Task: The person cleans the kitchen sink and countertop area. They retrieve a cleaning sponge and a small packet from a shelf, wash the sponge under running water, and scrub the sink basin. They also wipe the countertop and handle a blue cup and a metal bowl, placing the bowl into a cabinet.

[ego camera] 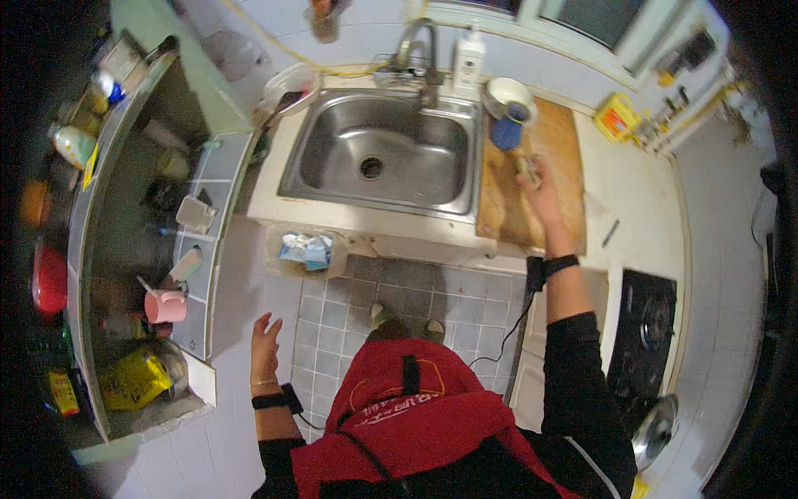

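Observation:
Over the wooden cutting board (564,168), right of the sink, my right hand (541,190) grips a small pale item (527,171), too blurred to name. Just beyond that hand are a blue cup (506,133) and a white bowl (506,93) at the board's far end. My left hand (265,349) hangs in the air with its fingers apart and holds nothing, between the shelf unit and my red apron (418,405).
The stainless steel sink (380,146) has a faucet (430,68) and a white pump bottle (469,62) behind it. A pink mug (166,306) stands on the left shelf. A yellow jug (617,116) and a black gas stove (645,330) are at the right.

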`<state>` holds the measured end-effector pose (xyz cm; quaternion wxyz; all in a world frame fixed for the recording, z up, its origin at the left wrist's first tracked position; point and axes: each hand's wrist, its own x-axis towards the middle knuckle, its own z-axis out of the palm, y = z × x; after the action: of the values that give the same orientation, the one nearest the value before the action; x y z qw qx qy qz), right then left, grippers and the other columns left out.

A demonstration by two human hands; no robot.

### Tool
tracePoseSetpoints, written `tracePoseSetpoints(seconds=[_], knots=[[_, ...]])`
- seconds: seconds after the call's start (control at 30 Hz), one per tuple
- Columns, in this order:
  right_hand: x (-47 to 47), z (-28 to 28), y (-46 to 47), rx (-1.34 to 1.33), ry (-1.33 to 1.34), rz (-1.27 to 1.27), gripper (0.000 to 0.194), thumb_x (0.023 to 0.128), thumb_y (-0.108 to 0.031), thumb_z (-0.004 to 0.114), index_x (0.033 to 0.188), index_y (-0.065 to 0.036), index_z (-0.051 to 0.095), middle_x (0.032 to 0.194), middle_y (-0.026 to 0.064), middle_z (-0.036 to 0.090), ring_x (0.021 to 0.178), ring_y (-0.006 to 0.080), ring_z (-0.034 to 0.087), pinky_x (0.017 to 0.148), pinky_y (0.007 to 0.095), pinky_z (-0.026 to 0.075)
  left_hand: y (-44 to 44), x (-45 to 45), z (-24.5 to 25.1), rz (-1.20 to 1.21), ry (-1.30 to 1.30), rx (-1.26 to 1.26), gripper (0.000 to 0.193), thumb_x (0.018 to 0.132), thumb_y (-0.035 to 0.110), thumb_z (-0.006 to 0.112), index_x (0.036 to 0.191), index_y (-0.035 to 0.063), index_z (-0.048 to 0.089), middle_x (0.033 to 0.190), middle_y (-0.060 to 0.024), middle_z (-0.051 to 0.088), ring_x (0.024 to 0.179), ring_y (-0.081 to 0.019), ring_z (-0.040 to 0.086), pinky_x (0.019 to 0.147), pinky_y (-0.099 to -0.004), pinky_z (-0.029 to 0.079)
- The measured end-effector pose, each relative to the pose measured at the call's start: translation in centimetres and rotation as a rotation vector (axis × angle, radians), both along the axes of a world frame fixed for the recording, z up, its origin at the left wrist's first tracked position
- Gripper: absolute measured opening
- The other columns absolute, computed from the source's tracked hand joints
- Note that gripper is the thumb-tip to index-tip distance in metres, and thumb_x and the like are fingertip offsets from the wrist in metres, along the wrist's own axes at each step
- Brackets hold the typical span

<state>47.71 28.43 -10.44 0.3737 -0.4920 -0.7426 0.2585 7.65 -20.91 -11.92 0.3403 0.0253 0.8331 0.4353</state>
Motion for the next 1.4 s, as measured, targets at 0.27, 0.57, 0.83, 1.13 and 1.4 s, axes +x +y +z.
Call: tracePoseSetpoints(seconds=[0.27, 0.57, 0.83, 1.13, 1.4], knots=[[-7.0, 8.4, 9.1, 0.251, -0.192, -0.030, 0.055, 0.071, -0.009, 0.076, 0.121, 0.001, 0.054, 0.116, 0.0172, 0.059, 0.109, 0.0315, 0.056, 0.097, 0.0371, 0.042, 8.9, -5.9, 0.9, -0.138, 0.120, 0.201, 0.048, 0.084, 0.027, 0.067, 0.125, 0.0080, 0.051, 0.121, -0.0085, 0.053, 0.099, -0.0150, 0.050, 0.078, -0.0267, 0.041], [-8.2, 1.4, 17.8, 0.056, -0.485, 0.025, 0.073, 0.073, -0.022, 0.077, 0.132, 0.001, 0.041, 0.126, 0.0254, 0.048, 0.113, 0.0392, 0.051, 0.097, 0.0434, 0.042, 16.6, -5.8, 4.0, -0.163, 0.170, 0.215, 0.047, 0.086, 0.024, 0.066, 0.124, 0.0015, 0.048, 0.121, -0.0102, 0.053, 0.116, -0.0213, 0.048, 0.102, -0.0337, 0.035], [-7.4, 0.7, 14.0, 0.161, -0.376, 0.390, 0.071, 0.063, -0.007, 0.076, 0.128, -0.005, 0.047, 0.118, 0.0204, 0.051, 0.110, 0.0385, 0.048, 0.096, 0.0450, 0.039, 21.7, -3.9, 3.7, -0.268, 0.309, 0.294, 0.054, 0.082, 0.021, 0.071, 0.126, 0.0037, 0.047, 0.118, -0.0089, 0.054, 0.107, -0.0198, 0.054, 0.093, -0.0329, 0.045], [-22.4, 13.8, 1.2, 0.044, -0.026, 0.925, 0.067, 0.062, -0.012, 0.080, 0.123, -0.006, 0.053, 0.116, 0.0130, 0.055, 0.108, 0.0274, 0.054, 0.093, 0.0368, 0.044, 32.8, 1.1, 10.1, -0.926, 0.633, 0.554, 0.086, 0.064, 0.038, 0.083, 0.130, 0.0010, 0.041, 0.132, -0.0221, 0.044, 0.120, -0.0345, 0.046, 0.101, -0.0415, 0.038], [-26.3, 9.6, 1.4, -0.487, 0.335, 0.642, 0.040, 0.093, -0.024, 0.057, 0.127, -0.003, 0.052, 0.123, 0.0099, 0.056, 0.114, 0.0169, 0.051, 0.098, 0.0309, 0.038, 34.9, -1.5, 9.5, -0.695, 0.091, 0.475, 0.067, 0.079, 0.035, 0.074, 0.127, -0.0003, 0.044, 0.111, -0.0113, 0.060, 0.097, -0.0178, 0.061, 0.082, -0.0319, 0.051]])
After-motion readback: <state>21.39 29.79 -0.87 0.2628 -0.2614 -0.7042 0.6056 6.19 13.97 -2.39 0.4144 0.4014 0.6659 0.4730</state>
